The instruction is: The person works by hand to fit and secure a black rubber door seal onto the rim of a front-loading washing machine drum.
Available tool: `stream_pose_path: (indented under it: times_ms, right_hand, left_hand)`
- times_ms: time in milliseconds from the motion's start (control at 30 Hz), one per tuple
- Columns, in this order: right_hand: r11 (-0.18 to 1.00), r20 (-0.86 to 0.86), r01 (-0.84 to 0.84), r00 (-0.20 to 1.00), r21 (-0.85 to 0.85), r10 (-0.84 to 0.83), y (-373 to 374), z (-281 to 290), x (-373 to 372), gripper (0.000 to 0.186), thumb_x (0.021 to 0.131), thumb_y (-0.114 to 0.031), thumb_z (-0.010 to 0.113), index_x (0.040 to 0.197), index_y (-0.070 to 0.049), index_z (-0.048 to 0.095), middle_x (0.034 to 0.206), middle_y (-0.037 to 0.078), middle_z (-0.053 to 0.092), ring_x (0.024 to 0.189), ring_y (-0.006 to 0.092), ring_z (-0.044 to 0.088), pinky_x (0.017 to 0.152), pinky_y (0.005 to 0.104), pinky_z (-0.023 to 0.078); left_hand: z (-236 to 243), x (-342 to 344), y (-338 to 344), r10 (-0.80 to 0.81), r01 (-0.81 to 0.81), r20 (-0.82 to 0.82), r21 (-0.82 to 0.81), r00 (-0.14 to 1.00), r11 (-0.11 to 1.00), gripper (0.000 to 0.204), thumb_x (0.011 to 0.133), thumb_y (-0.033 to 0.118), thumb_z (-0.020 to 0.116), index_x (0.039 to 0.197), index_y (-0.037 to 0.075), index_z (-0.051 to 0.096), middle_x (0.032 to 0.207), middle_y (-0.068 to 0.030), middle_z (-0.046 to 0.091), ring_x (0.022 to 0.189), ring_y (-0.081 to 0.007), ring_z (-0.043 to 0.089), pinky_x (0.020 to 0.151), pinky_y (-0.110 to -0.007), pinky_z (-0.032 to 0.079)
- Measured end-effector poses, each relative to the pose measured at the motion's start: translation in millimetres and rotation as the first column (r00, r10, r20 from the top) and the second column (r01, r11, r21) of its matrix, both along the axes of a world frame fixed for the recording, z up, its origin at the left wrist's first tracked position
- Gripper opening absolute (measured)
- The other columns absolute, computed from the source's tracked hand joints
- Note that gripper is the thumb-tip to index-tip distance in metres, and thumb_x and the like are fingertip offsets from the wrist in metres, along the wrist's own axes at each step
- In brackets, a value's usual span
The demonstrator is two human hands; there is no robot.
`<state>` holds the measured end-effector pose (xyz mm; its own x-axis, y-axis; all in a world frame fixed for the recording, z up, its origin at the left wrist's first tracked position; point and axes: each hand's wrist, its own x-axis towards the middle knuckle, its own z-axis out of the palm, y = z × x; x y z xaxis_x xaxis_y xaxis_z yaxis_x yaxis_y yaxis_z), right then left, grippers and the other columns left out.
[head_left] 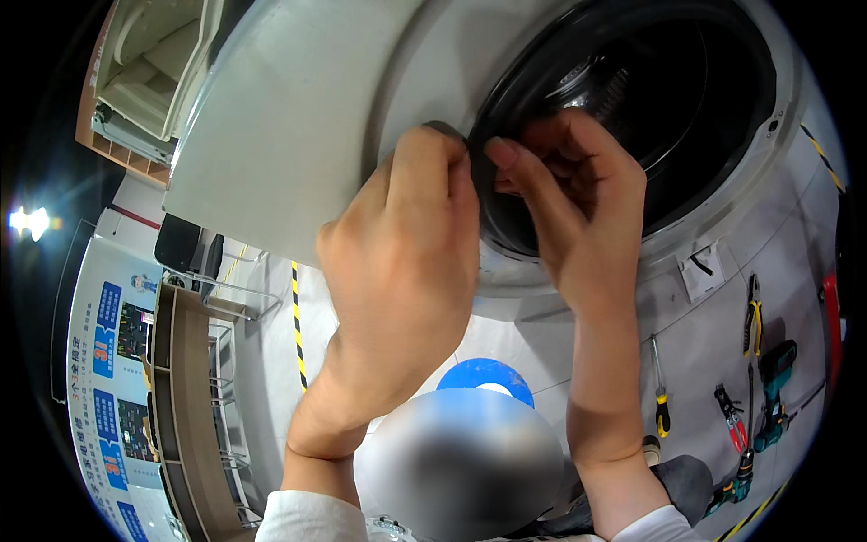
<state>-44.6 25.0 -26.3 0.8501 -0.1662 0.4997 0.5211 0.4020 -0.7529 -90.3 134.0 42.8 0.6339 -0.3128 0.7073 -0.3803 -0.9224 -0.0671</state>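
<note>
Leftmost, a pale wall banner [131,375] carries blue panels with white lettering, beside lines of dark and red characters, most of them small and curved by the lens. Next comes a long brown wooden shelf unit [185,397], then the broad white casing [280,135] of a front-loading machine. Against its round opening, the bare left hand [406,235] is curled, fingertips hidden; whether that grip pinches anything cannot be told. Directly at those fingers, and running behind the other hand, lies the black rubber door gasket [519,90]. The bare right hand [578,203] bends over its inner side, thumb near the rubber, its grip on it unclear. Further right, a yellow-and-black-handled screwdriver [663,414], red-handled cutters [733,429] and a teal-and-black power drill [775,384] lie on the floor.
</note>
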Motion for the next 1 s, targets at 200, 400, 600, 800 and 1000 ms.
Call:
stream_pose_path:
  times_ms: [200, 400, 600, 800, 1000]
  right_hand:
    - [0.99, -0.011, -0.083, 0.996, 0.115, 0.085, 7, -17, 9, 0.01, 0.09, -0.002, 0.071, 0.095, 0.005, 0.066, 0.084, 0.01, 0.072, 0.074, 0.0099, 0.067, 0.067, 0.0238, 0.052]
    - [0.975, -0.115, -0.221, 0.969, -0.021, 0.217, 10, -55, -5, 0.02, 0.087, -0.004, 0.073, 0.105, 0.005, 0.07, 0.096, 0.013, 0.072, 0.086, 0.0186, 0.072, 0.078, 0.0287, 0.055]
    - [0.994, -0.065, -0.085, 0.995, -0.067, 0.08, 17, -54, -5, 0.02, 0.085, -0.003, 0.076, 0.103, 0.003, 0.071, 0.095, 0.012, 0.071, 0.084, 0.0202, 0.072, 0.074, 0.0286, 0.056]
    - [0.99, -0.081, -0.131, 0.989, -0.054, 0.127, 14, -55, -2, 0.021, 0.085, -0.005, 0.077, 0.102, 0.005, 0.07, 0.093, 0.012, 0.071, 0.08, 0.0193, 0.072, 0.07, 0.0278, 0.056]
    - [0.989, -0.041, -0.119, 0.992, -0.085, 0.116, 13, -58, 1, 0.023, 0.085, -0.007, 0.079, 0.103, 0.005, 0.071, 0.093, 0.012, 0.071, 0.079, 0.019, 0.072, 0.069, 0.0277, 0.056]
  left_hand:
    - [-6, -4, 0, 0.081, -0.094, -0.082, -0.164, 0.993, 0.982, 0.009, 0.093, 0.005, 0.069, 0.093, -0.003, 0.065, 0.079, -0.0103, 0.07, 0.068, -0.0147, 0.07, 0.062, -0.026, 0.053]
    - [-47, -17, 14, 0.057, -0.09, -0.11, -0.325, 0.992, 0.941, 0.005, 0.091, 0.003, 0.068, 0.092, 0.0, 0.065, 0.08, -0.0129, 0.067, 0.063, -0.0269, 0.066, 0.057, -0.034, 0.051]
    - [-63, -12, 13, 0.043, -0.06, -0.06, -0.327, 0.997, 0.943, 0.007, 0.093, 0.003, 0.067, 0.097, -0.002, 0.066, 0.084, -0.0146, 0.069, 0.067, -0.0271, 0.067, 0.061, -0.033, 0.053]
    - [-63, -10, 15, 0.038, -0.063, -0.079, -0.347, 0.996, 0.936, 0.006, 0.094, 0.003, 0.066, 0.096, -0.002, 0.066, 0.084, -0.0146, 0.069, 0.068, -0.0278, 0.067, 0.063, -0.034, 0.053]
    - [-54, -9, 15, 0.065, -0.072, -0.043, -0.186, 0.997, 0.98, 0.004, 0.094, 0.002, 0.066, 0.096, -0.001, 0.063, 0.083, -0.0138, 0.068, 0.069, -0.028, 0.068, 0.061, -0.035, 0.053]
